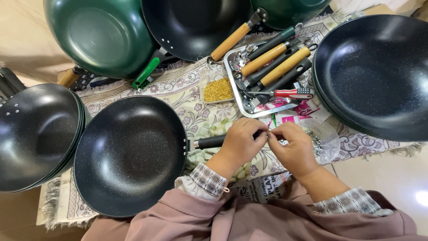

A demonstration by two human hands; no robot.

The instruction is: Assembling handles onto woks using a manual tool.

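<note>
Fingertips [266,134] of both hands pinch together over the far end of a black pan handle [211,142], and whatever small part sits between them is hidden, too tiny to make out. Left hand [240,142] is curled over the handle itself, fingers narrow and bent; right hand [294,149] meets it from the other side, thumb and forefinger closed to a fine pinch. That handle runs straight into the rim of the speckled black non-stick wok [129,156], which lies flat on the flowered cloth [191,96].

Taking the wok as our marker: just beyond its handle sits a small clear tub of golden screws [218,89], and beside that a shiny steel tray [235,87] loaded with spare handles, some wooden [285,66], some black, with a red-gripped screwdriver [290,93] laid across the near edge. Past the right hand, a clear plastic bowl [325,134] holds small metal pieces. Touching the wok's other side, a stack of black woks [35,134]. Further beyond it, a dark green wok [100,35] and another black pan [196,24]. Well across from it, past the tray, a big stack of black woks [374,71].
</note>
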